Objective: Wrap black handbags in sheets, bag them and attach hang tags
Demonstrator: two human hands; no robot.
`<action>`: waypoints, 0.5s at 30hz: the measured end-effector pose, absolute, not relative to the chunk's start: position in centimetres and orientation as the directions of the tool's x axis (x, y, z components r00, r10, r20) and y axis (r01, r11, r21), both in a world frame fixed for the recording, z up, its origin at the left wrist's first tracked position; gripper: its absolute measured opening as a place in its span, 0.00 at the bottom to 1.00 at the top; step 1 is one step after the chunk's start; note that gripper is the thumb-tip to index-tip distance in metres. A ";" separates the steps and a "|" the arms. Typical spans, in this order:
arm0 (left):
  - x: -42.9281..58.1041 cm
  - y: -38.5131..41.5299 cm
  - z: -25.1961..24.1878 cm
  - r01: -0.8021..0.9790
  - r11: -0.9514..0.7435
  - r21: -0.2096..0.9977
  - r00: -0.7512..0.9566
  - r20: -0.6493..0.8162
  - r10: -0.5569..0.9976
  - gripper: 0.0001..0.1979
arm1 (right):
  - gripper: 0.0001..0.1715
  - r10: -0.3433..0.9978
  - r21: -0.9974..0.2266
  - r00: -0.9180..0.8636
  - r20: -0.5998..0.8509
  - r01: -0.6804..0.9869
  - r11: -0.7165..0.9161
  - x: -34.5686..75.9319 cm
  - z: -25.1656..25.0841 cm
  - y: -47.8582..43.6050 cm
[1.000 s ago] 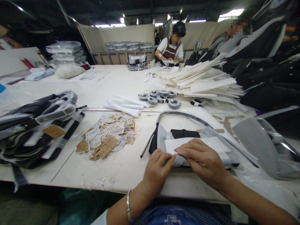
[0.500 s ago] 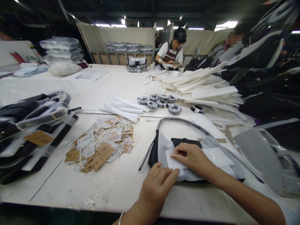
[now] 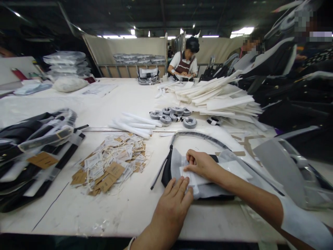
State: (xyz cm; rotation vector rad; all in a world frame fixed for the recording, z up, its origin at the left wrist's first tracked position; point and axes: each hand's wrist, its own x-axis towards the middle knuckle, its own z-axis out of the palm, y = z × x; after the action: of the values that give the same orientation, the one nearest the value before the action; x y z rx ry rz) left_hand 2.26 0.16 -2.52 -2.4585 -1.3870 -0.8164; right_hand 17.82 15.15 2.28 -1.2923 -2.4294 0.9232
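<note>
A black bag (image 3: 166, 173) lies in front of me, its body covered by a pale translucent wrap and its curved strap (image 3: 197, 134) sleeved in clear film. White sheets (image 3: 195, 177) rest on the wrap. My left hand (image 3: 173, 208) presses flat on the bag's lower left, fingers stretched along the edge of a sheet. Just above it, my right hand (image 3: 203, 166) has its fingers curled in a pinch at that sheet's upper corner; what sits between the fingertips is hidden. The right forearm crosses over the bag and covers part of it.
A heap of brown and white hang tags (image 3: 111, 173) lies left of the bag. Farther left are wrapped black bags (image 3: 39, 149). Behind are white rolls (image 3: 132, 125), coiled straps (image 3: 189, 122) and stacked white sheets (image 3: 221, 93). Another person (image 3: 184, 64) works across the table (image 3: 109, 97).
My right hand has moved up and left across the sheet, still pinched. My left hand has flattened and its fingers have spread farther onto the bag. The view has shifted slightly.
</note>
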 end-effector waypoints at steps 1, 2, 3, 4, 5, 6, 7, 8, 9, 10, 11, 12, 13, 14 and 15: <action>2.3 0.1 -2.4 0.838 -0.535 0.102 0.411 0.527 0.744 0.16 | 0.12 0.814 -0.618 -0.580 -0.046 0.656 0.432 17.7 2.2 15.2; 2.3 0.0 -2.2 0.835 -0.538 0.115 0.419 0.500 0.758 0.18 | 0.10 0.818 -0.606 -0.575 -0.011 0.655 0.452 17.7 2.3 15.1; 2.3 -0.1 -1.9 0.830 -0.543 0.127 0.429 0.477 0.767 0.19 | 0.08 0.823 -0.595 -0.568 0.021 0.654 0.467 17.7 2.4 14.9; 2.3 -0.2 -1.6 0.824 -0.550 0.137 0.438 0.460 0.772 0.22 | 0.06 0.825 -0.588 -0.563 0.046 0.652 0.478 17.8 2.7 14.5; 2.3 -0.2 -1.3 0.819 -0.555 0.144 0.444 0.454 0.773 0.23 | 0.06 0.824 -0.589 -0.562 0.071 0.643 0.490 18.1 3.0 14.0; 2.3 -0.3 -1.1 0.817 -0.558 0.144 0.445 0.458 0.769 0.25 | 0.06 0.817 -0.594 -0.567 0.102 0.624 0.508 18.7 3.5 13.4; 2.2 -0.3 -1.0 0.815 -0.562 0.139 0.445 0.471 0.762 0.25 | 0.08 0.808 -0.600 -0.571 0.144 0.599 0.530 19.5 4.1 12.8; 2.2 -0.3 -1.0 0.814 -0.567 0.128 0.447 0.487 0.751 0.25 | 0.09 0.803 -0.602 -0.564 0.194 0.578 0.551 20.7 4.7 12.3; 2.1 -0.2 -1.0 0.810 -0.576 0.110 0.453 0.506 0.734 0.24 | 0.10 0.804 -0.595 -0.539 0.249 0.570 0.566 22.2 5.3 11.8; 2.0 -0.1 -1.2 0.804 -0.588 0.084 0.465 0.527 0.711 0.24 | 0.11 0.816 -0.577 -0.493 0.304 0.586 0.569 24.2 5.9 11.5; 1.9 0.1 -1.3 0.797 -0.602 0.054 0.480 0.548 0.685 0.23 | 0.12 0.836 -0.549 -0.424 0.347 0.631 0.548 26.6 6.6 11.2; 1.7 0.2 -1.4 0.790 -0.612 0.023 0.494 0.568 0.659 0.22 | 0.13 0.863 -0.518 -0.337 0.375 0.697 0.497 29.3 7.2 11.1; 1.6 0.4 -1.6 0.783 -0.621 -0.008 0.509 0.583 0.634 0.22 | 0.13 0.889 -0.484 -0.238 0.391 0.768 0.419 32.2 7.8 11.0; 1.5 0.5 -1.7 0.777 -0.628 -0.036 0.522 0.594 0.612 0.22 | 0.14 0.915 -0.457 -0.132 0.381 0.834 0.311 35.3 8.4 11.0; 1.4 0.6 -1.8 0.774 -0.631 -0.056 0.531 0.601 0.598 0.22 | 0.14 0.931 -0.447 -0.020 0.364 0.873 0.194 38.4 8.9 11.0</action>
State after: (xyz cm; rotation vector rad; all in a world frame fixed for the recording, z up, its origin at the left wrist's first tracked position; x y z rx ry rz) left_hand 1.45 0.59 -1.82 -2.4577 -1.1393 -0.7860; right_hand 38.36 10.99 8.88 -1.6817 -1.8928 0.1288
